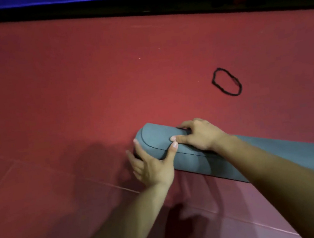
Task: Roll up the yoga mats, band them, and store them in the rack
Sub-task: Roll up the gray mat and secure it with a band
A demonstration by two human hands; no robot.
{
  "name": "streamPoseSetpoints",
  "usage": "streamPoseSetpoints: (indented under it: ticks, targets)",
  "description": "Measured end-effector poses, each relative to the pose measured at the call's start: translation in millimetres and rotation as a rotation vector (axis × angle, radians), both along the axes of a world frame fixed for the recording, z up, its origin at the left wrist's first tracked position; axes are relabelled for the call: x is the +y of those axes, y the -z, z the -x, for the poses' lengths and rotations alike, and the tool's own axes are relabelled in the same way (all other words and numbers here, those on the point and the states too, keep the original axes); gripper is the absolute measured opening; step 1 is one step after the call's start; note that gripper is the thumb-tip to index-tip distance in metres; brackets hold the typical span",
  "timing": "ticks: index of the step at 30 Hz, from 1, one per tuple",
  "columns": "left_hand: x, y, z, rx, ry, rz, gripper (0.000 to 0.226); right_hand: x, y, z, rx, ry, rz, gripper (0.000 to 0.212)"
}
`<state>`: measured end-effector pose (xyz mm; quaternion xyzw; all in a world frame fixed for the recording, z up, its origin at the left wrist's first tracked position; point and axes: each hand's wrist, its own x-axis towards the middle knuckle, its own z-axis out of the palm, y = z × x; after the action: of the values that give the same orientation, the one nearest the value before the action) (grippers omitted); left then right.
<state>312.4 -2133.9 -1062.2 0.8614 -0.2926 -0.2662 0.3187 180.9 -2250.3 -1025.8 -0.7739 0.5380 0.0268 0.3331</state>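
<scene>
Smooth grey mat roll [155, 136] in tight grip of left hand [154, 166] and right hand [198, 135] (black loop [213, 81], perhaps elastic, nearby).

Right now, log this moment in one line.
mat: rolled, unbanded | left hand: grips its end | right hand: grips its top | band: on floor, apart
</scene>
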Motion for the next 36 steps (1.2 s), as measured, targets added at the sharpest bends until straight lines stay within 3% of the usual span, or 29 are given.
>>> streamPoseSetpoints:
  ticks: [3, 5, 10, 15, 19, 25, 26, 29, 30, 36]
  targets:
    - [4, 5, 5, 0.342, -0.119, 0.011, 0.144, -12, 0, -3, 0.049, 0.001, -0.065, 0.118]
    - [3, 11, 11, 0.428, -0.100, 0.038, 0.141, -16, 3, -2, 0.064, -0.020, -0.108, 0.115]
    - [-13, 11, 13, 0.395, -0.020, 0.166, 0.136, -21, -6, 7, -0.008, -0.023, -0.129, 0.086]
    - [-65, -25, 24, 0.305, 0.106, 0.428, 0.125, -42, -55, 27, -0.141, 0.092, 0.063, 0.105]
    - [-115, -86, 41, 0.249, 0.211, 0.634, 0.104, -67, -110, 52, -0.306, 0.231, 0.198, 0.105]
    - [-182, -194, 46, 0.446, 0.379, 0.769, 0.139, -83, -207, 86, -0.549, 0.359, 0.319, 0.112]
    - [-190, -218, 48, 0.445, 0.418, 0.779, 0.139, -83, -230, 92, -0.597, 0.365, 0.312, 0.108]
    - [-209, -281, 55, 0.427, 0.560, 0.823, 0.116, -86, -287, 105, -0.772, 0.371, 0.280, 0.055]
    - [-214, -300, 57, 0.425, 0.596, 0.828, 0.112, -85, -303, 108, -0.817, 0.385, 0.277, 0.048]
    - [-216, -352, 46, 0.318, 0.698, 0.728, 0.119, -94, -351, 108, -0.902, 0.544, 0.060, 0.080]
